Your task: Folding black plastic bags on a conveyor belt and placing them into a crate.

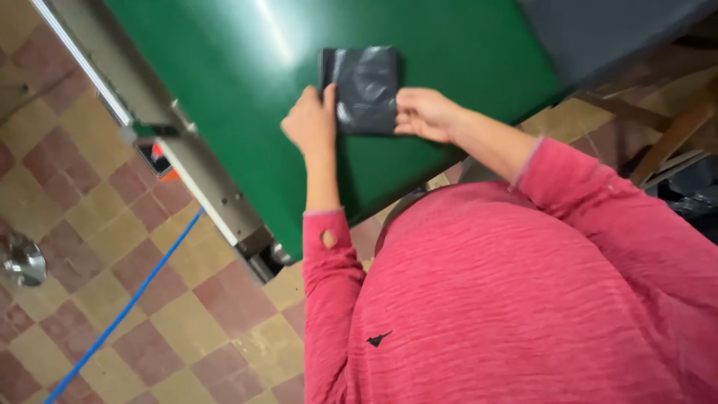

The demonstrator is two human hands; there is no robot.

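Resting flat on a green table (pixel 247 82), a folded dark grey plastic bag (pixel 364 86) lies near the table's near edge, its glossy surface creased and catching a little light. Both hands of the person meet it from the near side. The left hand (pixel 310 123) sits at the bag's left edge with the fingers curled loosely into the palm and the thumb stretched up along the plastic, pressing against that side; whether any fingers pinch the bag underneath cannot be told from this angle. The right hand (pixel 422 114) lies at the bag's lower right corner, fingers held together and nearly straight, their tips on or just over the edge of the plastic, touching it and not closed around it. Both forearms come out of pink-red sleeves (pixel 329 247), and the same ribbed pink-red top fills the near right of the view; the left sleeve has a small hole by the cuff.

Along the left side of the table runs a pale metal rail (pixel 187 161), with a small orange part (pixel 161 161) showing beneath it. A dark blue-grey surface (pixel 598 34) adjoins the green one at the far right. Below, the floor (pixel 97 247) is laid in tan and reddish checkered tiles, crossed by a thin blue hose (pixel 127 307) running from near left toward the rail. A shiny metal object (pixel 22 260) sits on the tiles at the far left edge, and wooden legs (pixel 673 138) show at the right.
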